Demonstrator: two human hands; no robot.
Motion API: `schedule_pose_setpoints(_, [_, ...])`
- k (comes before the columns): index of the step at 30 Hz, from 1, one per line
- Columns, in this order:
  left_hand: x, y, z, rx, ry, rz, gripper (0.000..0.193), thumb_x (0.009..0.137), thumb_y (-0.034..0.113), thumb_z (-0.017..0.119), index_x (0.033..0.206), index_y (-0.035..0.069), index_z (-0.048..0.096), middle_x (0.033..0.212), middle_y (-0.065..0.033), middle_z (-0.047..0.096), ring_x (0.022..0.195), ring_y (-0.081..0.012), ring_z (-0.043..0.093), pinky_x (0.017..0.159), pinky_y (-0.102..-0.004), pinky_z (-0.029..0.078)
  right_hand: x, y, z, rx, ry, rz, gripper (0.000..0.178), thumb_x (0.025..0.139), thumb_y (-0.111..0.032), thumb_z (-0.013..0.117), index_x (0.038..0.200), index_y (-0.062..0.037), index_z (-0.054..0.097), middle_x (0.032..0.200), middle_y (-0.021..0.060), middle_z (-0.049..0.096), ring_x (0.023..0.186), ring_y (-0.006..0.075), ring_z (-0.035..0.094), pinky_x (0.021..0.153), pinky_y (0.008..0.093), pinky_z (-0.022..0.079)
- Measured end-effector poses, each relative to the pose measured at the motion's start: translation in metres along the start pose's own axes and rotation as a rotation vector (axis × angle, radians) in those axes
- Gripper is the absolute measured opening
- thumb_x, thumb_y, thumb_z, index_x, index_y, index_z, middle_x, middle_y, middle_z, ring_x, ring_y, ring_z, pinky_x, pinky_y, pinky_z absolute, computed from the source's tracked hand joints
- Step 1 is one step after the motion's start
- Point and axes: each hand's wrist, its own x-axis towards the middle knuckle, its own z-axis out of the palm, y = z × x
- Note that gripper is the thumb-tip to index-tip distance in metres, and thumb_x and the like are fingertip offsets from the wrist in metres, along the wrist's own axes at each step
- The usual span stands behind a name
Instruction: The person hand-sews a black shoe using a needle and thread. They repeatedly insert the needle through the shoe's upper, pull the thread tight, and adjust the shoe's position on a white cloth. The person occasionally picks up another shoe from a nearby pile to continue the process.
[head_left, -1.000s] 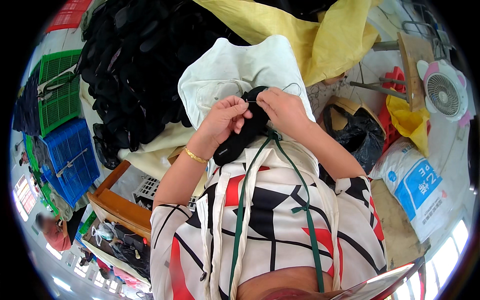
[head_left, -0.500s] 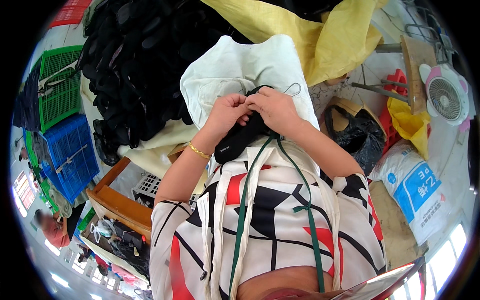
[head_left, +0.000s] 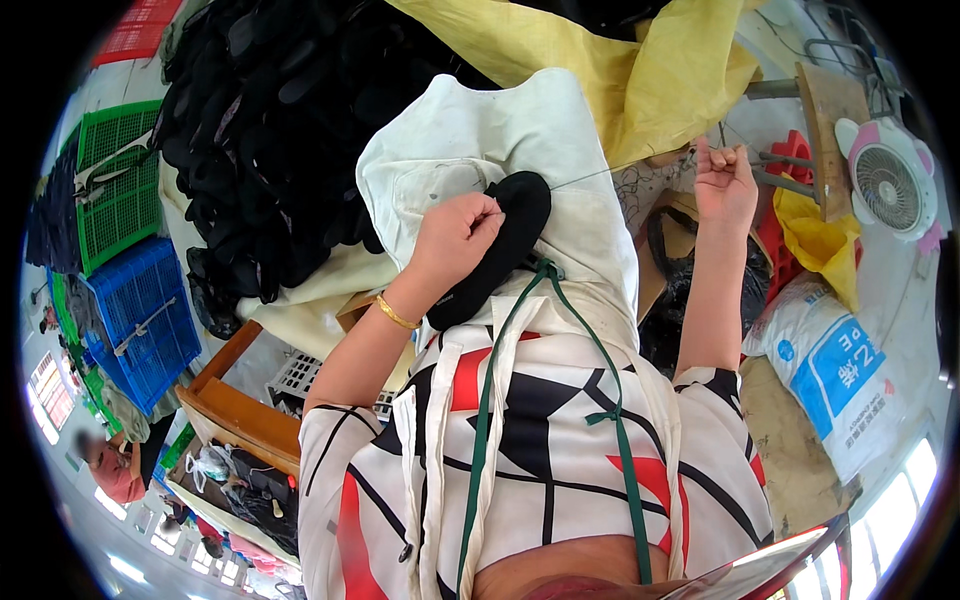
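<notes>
A black cloth shoe [head_left: 520, 228] lies sole-side up, slanting across the white apron [head_left: 560, 120] on my lap. My left hand [head_left: 458, 238] is closed on the shoe's left edge, with fingers and thumb pressed together. From the shoe's upper part a thin dark thread [head_left: 620, 166] runs taut to the right. Its far end meets my right hand [head_left: 725, 185], which is raised well away from the shoe with its fingers curled and the index finger partly up. Whether a needle is in those fingers is too small to tell.
Black shoes [head_left: 280, 130] are heaped at the far left. Yellow sheeting [head_left: 590, 80] lies beyond the apron. On the right are a wooden stool [head_left: 832, 120], a fan [head_left: 890, 185], a black plastic bag [head_left: 700, 270] and a white-and-blue sack [head_left: 825, 370]. Blue [head_left: 150, 320] and green crates [head_left: 120, 180] stand left.
My right hand has moved from beside the left hand far out to the right, drawing the thread out straight. My left hand stays at the shoe, whose sole now shows more fully.
</notes>
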Motion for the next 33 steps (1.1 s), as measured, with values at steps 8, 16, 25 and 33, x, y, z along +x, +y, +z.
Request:
schedule_pose_setpoints(8, [0.005,0.017,-0.004,0.694,0.059,0.438,0.007,0.083,0.013,0.069,0.087,0.008,0.066,0.071,-0.0076,0.063,0.060,-0.0277,0.061,0.054,-0.0351,0.049,0.002,0.000,-0.016,-0.063,0.111,-0.013,0.019,0.100,-0.010,0.054,0.082,-0.0050,0.051,0.071,0.0012,0.051,0.064,0.0156,0.050,0.102,0.0472,0.050])
schedule_pose_setpoints(16, [0.021,0.007,-0.002,0.574,0.100,0.377,0.010,0.083,0.019,0.067,0.076,0.013,0.062,0.065,-0.0040,0.058,0.061,-0.0267,0.061,0.051,-0.0388,0.048,-0.045,-0.049,0.070,-0.113,-0.311,-0.051,0.007,0.101,-0.011,0.054,0.098,-0.0050,0.057,0.071,-0.0003,0.047,0.062,0.0122,0.046,0.085,0.0410,0.053])
schedule_pose_setpoints(25, [0.028,0.012,0.004,0.662,0.105,0.513,0.009,0.075,0.013,0.068,0.068,0.012,0.063,0.077,-0.0028,0.054,0.080,-0.0213,0.059,0.058,-0.0360,0.053,-0.050,-0.092,0.127,-0.304,-0.513,-0.311,0.010,0.100,-0.006,0.051,0.091,-0.0030,0.053,0.073,0.0019,0.047,0.064,0.0139,0.044,0.087,0.0455,0.053])
schedule_pose_setpoints(33, [0.025,-0.007,0.005,0.283,0.059,0.166,0.008,0.081,0.013,0.069,0.080,0.005,0.069,0.078,-0.0059,0.061,0.077,-0.0234,0.061,0.066,-0.0346,0.050,-0.043,-0.050,0.128,-0.912,-0.356,-0.634,0.005,0.099,-0.004,0.054,0.096,-0.0035,0.058,0.085,0.0046,0.063,0.078,0.0159,0.060,0.087,0.0370,0.052])
